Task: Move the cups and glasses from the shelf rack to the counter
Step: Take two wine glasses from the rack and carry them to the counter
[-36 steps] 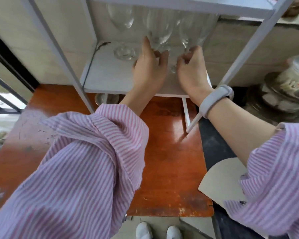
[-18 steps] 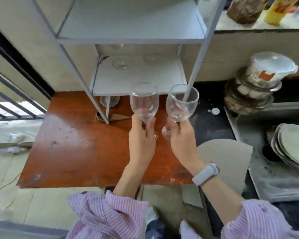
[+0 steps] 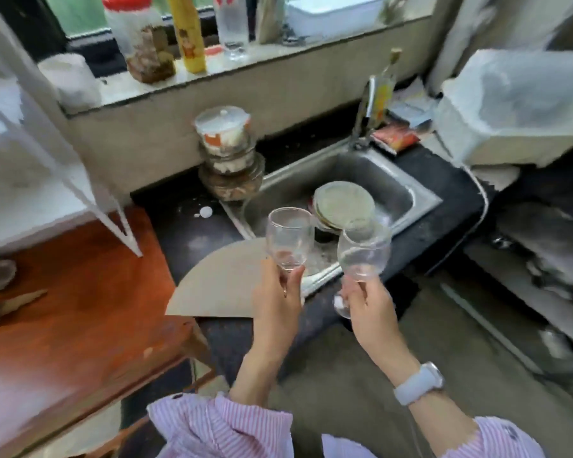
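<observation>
- Carrying is the step in hand: a wine glass (image 3: 289, 239) is held upright by its stem in the closed grip of the left hand (image 3: 278, 300), and a second glass (image 3: 363, 254), slightly tilted, in that of the right hand (image 3: 369, 307).
- Both glasses are held in the air above the near edge of the dark counter (image 3: 192, 233), beside the sink (image 3: 344, 180).
- Bare, level counter must next be found, probably left of the sink, where plates (image 3: 343, 203) are stacked.
- The white shelf rack (image 3: 80, 193) is seen at left on a red-brown table (image 3: 80, 309).

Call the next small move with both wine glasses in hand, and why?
Probably lower both onto the dark counter left of the sink. The left hand and right hand each hold a wine glass in mid-air; the sink holds plates.
</observation>
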### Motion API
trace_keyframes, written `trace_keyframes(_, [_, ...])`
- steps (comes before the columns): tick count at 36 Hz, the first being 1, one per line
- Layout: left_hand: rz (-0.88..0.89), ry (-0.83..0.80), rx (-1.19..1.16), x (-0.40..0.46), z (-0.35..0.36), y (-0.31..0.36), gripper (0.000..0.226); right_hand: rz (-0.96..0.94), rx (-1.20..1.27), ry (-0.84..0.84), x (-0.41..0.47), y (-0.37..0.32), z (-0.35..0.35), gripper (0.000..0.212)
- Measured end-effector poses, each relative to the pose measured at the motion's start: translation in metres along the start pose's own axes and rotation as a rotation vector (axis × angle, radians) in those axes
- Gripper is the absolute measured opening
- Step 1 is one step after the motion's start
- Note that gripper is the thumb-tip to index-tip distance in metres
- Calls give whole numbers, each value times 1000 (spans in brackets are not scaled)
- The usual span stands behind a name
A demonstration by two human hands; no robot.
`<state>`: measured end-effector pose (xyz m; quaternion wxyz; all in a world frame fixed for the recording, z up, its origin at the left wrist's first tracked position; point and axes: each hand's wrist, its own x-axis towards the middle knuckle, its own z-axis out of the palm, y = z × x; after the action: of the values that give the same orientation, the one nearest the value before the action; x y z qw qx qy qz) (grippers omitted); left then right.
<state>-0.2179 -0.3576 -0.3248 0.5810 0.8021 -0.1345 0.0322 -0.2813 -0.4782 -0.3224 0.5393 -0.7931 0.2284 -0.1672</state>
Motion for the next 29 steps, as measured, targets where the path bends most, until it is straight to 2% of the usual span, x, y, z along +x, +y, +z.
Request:
trace_keyframes(3, [12, -172, -16, -29, 89, 40, 14, 43, 36, 159, -9, 29, -99, 18])
trace_keyframes(8, [101, -438, -91, -83, 215, 104, 17, 170, 39, 457, -44, 84, -236, 15])
trace_keyframes(13, [171, -685, -107, -130, 318, 151, 21, 237, -24, 726, -88, 130, -336, 14])
trace_keyframes(17, [175, -863, -120, -161, 387, 183, 10, 278, -39, 899, -112, 155, -394, 26])
trace_keyframes(22, [258, -999, -150, -190, 468, 213, 7, 375, -41, 1057, -124, 189, -455, 20])
trace_keyframes(29, [377, -1119, -201, -194, 600, 255, 15, 414, -67, 1124, -94, 241, -560, 23])
